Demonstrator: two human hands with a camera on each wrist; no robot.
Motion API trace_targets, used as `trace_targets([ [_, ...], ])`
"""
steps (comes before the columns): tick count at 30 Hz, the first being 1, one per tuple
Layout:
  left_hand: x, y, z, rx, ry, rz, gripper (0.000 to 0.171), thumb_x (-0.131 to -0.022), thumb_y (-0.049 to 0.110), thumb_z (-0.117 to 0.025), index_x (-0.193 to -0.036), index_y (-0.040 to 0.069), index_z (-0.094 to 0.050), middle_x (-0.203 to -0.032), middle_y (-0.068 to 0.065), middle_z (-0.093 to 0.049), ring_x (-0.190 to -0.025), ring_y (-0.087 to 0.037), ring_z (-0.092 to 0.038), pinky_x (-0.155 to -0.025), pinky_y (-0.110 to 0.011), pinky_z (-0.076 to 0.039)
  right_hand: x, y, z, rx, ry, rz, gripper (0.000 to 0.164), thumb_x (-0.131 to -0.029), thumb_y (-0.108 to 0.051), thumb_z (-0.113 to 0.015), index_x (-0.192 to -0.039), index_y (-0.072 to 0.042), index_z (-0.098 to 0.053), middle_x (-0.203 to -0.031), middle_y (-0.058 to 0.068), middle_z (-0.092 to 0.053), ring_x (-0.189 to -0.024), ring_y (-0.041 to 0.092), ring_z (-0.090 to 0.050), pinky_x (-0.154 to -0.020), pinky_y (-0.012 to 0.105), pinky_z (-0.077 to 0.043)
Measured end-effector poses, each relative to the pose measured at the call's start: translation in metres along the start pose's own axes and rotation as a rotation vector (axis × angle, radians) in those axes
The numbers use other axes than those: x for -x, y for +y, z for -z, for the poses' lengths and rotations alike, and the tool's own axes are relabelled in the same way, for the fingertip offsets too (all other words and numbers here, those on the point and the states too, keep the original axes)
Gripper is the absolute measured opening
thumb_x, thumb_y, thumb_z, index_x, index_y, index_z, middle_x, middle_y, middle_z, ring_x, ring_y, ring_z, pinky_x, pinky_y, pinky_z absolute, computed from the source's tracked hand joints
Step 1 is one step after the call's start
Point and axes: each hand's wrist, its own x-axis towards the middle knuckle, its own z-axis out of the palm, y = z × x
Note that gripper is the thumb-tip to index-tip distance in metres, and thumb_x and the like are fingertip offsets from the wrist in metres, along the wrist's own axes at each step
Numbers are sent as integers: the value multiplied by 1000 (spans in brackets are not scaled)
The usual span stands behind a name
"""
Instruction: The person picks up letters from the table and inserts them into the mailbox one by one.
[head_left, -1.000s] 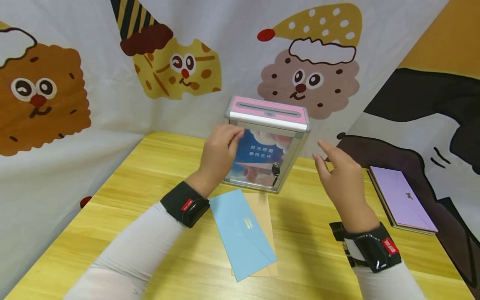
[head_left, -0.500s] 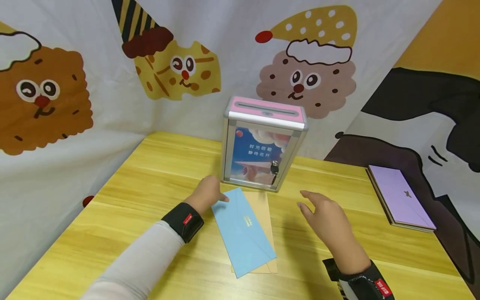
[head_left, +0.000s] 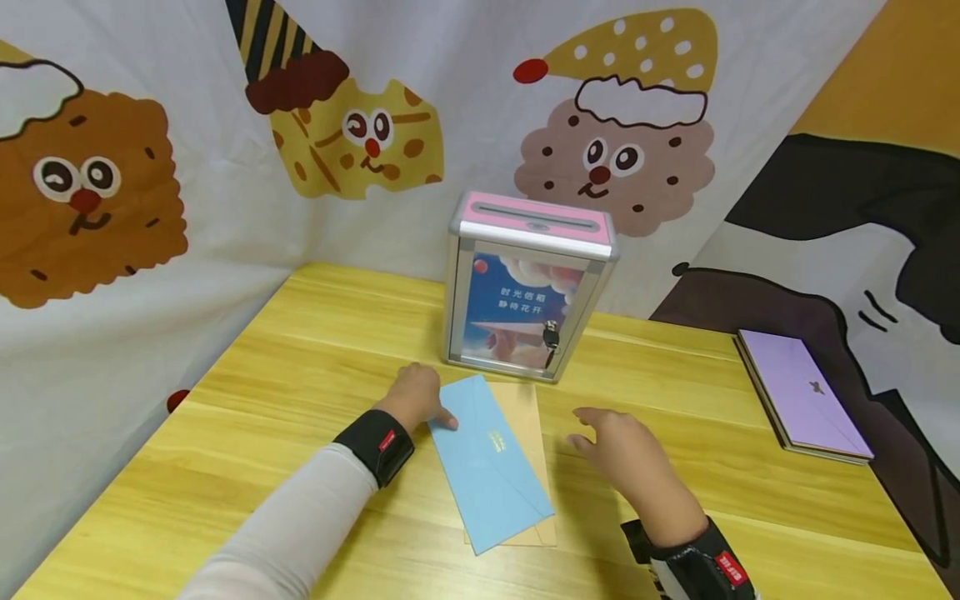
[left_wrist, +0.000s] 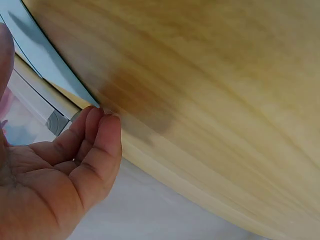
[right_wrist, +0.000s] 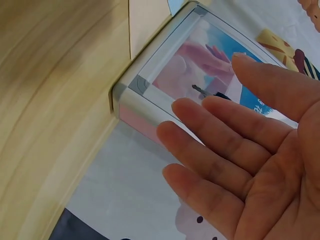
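A blue envelope [head_left: 491, 475] lies aslant over a tan envelope [head_left: 521, 408] on the table. My left hand [head_left: 415, 400] is at the blue envelope's upper left corner, its thumb reaching over the paper. In the left wrist view, the bent fingertips [left_wrist: 107, 122] are right at that corner, apart from the thumb. To the right of both envelopes hovers my right hand [head_left: 626, 458], holding nothing. Its fingers [right_wrist: 200, 150] are spread and relaxed in the right wrist view. Behind the envelopes stands a letter box [head_left: 525, 287] with a pink slotted top, clear front and key in its lock.
A stack of envelopes with a lilac one [head_left: 802, 396] on top lies near the right edge of the wooden table [head_left: 300, 358]. A white cartoon-print cloth [head_left: 480, 50] hangs behind the table and down its left side.
My left hand has come down from in front of the box to the blue envelope's corner. My right hand has moved down and left, closer to the envelopes.
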Motion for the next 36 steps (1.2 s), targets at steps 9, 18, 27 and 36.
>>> trace_targets([
  [9,-2,5,-1,-123,-36,41,77,-65,48,-87,-113,-8,-63,-121,-25,-56,-114,-37,-49,-97,-40,-44,-2,0,-7,9,11,-2,41,-87,-19,-72,-122,1,-64,-109,18,-69,-84,30,-67,-76,46,-54],
  [18,-6,0,-2,-52,-11,92,89,-67,40,-88,-126,-13,-48,-122,-26,-56,-119,-42,-50,-104,-44,-40,-8,3,-18,-22,-17,-22,41,-87,-19,-72,-122,1,-64,-110,20,-68,-89,30,-67,-82,48,-53],
  [27,7,-10,14,212,98,10,33,-87,11,-72,-110,-10,-60,-110,-23,-64,-104,-36,-60,-88,-41,-51,-10,8,-27,-65,-34,-38,40,-87,-17,-72,-122,2,-64,-115,21,-66,-101,37,-64,-84,50,-52],
  [36,34,-17,49,534,115,-127,17,-98,8,-55,-106,-3,-66,-87,-11,-63,-78,-24,-58,-68,-33,-48,-9,12,-24,-186,-76,-28,59,-86,-22,-74,-136,0,-52,-128,23,-59,-116,41,-56,-92,54,-47],
])
